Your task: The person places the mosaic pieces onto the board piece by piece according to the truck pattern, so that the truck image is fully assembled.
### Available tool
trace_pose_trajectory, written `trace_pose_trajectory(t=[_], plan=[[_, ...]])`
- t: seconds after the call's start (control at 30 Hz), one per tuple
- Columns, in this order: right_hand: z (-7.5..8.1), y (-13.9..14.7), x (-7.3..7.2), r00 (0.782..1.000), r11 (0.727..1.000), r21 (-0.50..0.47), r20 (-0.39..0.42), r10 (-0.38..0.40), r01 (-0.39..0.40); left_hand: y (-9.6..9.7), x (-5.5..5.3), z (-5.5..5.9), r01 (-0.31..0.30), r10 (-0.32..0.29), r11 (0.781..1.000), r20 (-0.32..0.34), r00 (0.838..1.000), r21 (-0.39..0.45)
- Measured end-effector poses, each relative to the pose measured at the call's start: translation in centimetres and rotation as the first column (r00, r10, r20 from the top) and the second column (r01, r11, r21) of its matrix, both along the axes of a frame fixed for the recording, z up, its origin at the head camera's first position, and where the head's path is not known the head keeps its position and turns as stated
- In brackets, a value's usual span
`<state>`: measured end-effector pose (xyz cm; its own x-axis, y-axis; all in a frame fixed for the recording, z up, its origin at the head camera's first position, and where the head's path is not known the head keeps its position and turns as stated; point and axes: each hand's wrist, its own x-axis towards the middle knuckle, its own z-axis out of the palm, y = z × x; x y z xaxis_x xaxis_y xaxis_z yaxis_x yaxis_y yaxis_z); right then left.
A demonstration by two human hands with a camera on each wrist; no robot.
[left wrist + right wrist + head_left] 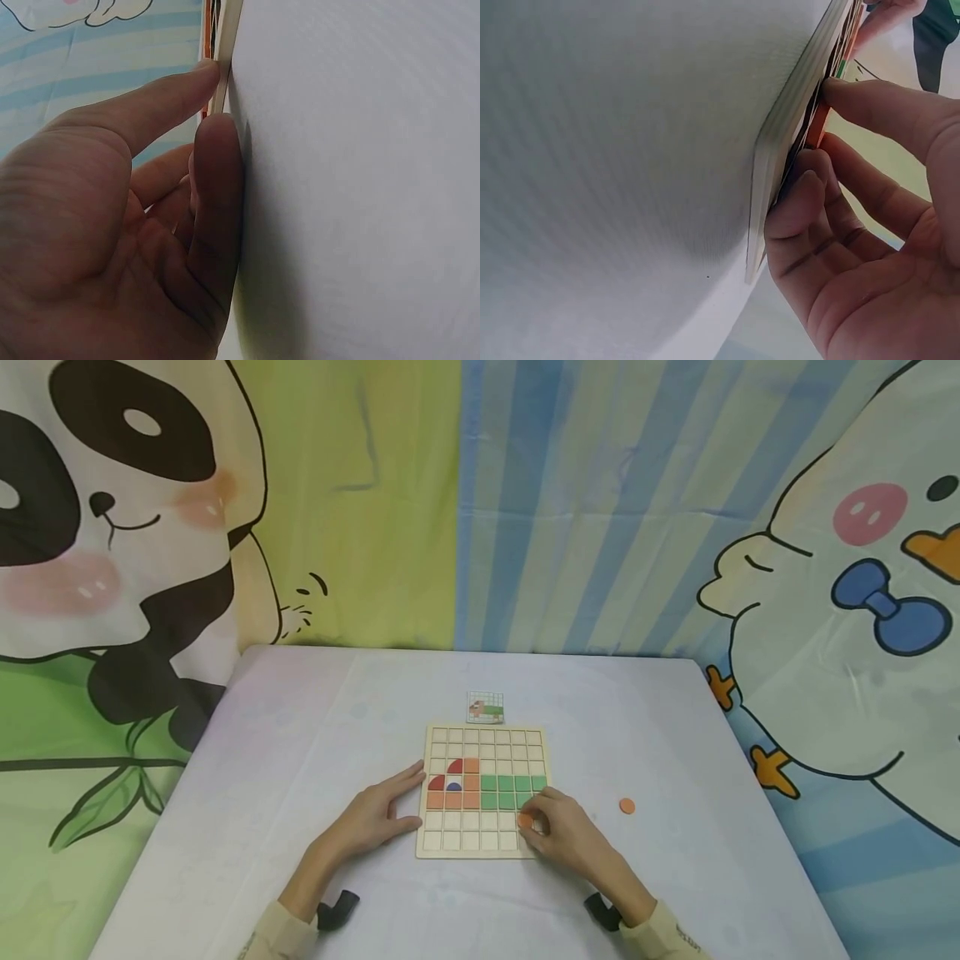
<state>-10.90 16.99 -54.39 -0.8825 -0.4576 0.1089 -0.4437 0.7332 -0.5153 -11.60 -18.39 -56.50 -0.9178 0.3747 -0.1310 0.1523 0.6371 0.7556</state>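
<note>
A pale wooden grid board lies on the table with coloured pieces in its cells: red quarter-rounds, orange squares, a blue half-round and a block of green squares. My left hand rests at the board's left side, thumb and fingertips against its edge, as the left wrist view also shows. Over the lower right cells, just below the green block, my right hand pinches an orange round piece between thumb and fingers. Its orange edge shows close over the board in the right wrist view.
Another orange round piece lies on the white tablecloth, right of the board. A small picture card with a gridded colour pattern sits just beyond the board's far edge. Behind the table hangs a cartoon-printed curtain.
</note>
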Motion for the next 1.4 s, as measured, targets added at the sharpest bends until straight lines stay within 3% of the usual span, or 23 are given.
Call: trace_pose_trajectory(t=[0.4,0.53,0.73,0.83,1.03,1.4], plan=[[0.2,0.8,-0.1,0.995,0.998,-0.030,0.085,-0.047,0.050,0.0,0.0,-0.1,-0.014,0.015,1.000,0.006,1.000,-0.009],[0.6,3.0,-0.5,0.980,0.986,-0.055,0.129,-0.149,0.157,0.0,0.0,-0.2,-0.016,0.016,1.000,0.007,1.000,-0.014],[0.7,8.4,-1.1,0.940,0.941,0.034,0.042,-0.338,0.337,0.0,-0.1,0.0,-0.016,0.016,1.000,0.004,1.000,0.001],[0.7,11.0,-1.0,0.921,0.921,0.075,0.052,-0.386,0.382,-0.1,-0.1,0.1,-0.018,0.018,1.000,0.006,1.000,0.000],[0.7,13.4,-0.5,0.910,0.917,0.098,0.123,-0.396,0.386,0.0,-0.1,-0.2,-0.030,0.030,1.000,0.007,1.000,-0.004],[0.7,14.1,-0.7,0.892,0.906,0.117,0.161,-0.422,0.408,0.1,0.0,-0.4,-0.027,0.027,0.999,0.029,0.999,0.018]])
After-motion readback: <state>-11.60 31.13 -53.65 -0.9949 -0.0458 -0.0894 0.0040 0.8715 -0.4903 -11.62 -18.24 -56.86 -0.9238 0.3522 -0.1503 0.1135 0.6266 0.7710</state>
